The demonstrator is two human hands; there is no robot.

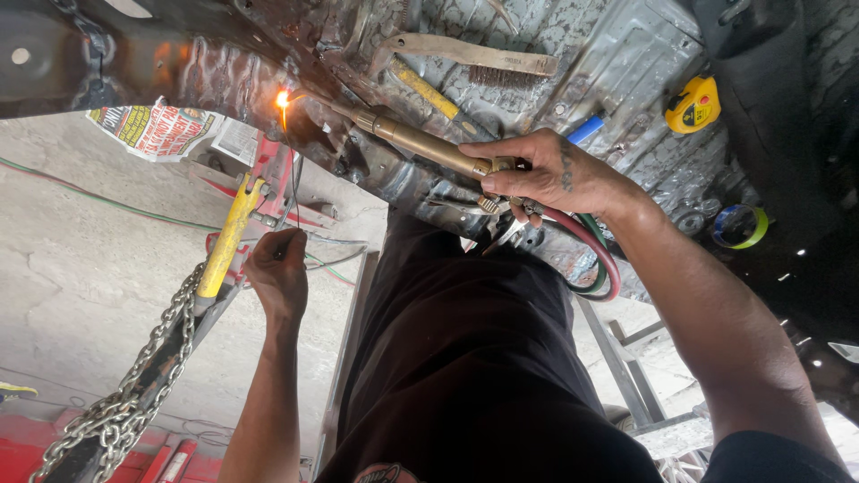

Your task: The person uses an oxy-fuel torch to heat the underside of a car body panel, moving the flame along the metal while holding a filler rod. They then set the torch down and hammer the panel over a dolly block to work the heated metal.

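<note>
The dented metal panel (626, 63) fills the top of the view. On it, above the brass torch (420, 143), lies a wire brush (483, 61); right of the torch sits a yellow tape measure (693, 105). The right hand (537, 174) is clamped round the torch, whose flame (283, 98) burns at the panel's edge. Below the flame, the left hand (279, 268) is closed on a thin rod (293, 192).

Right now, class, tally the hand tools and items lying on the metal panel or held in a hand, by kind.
Torch: 1
Wire brush: 1
Tape measure: 1
Tape roll: 1
Yellow-handled tool: 1
Total: 5
</note>
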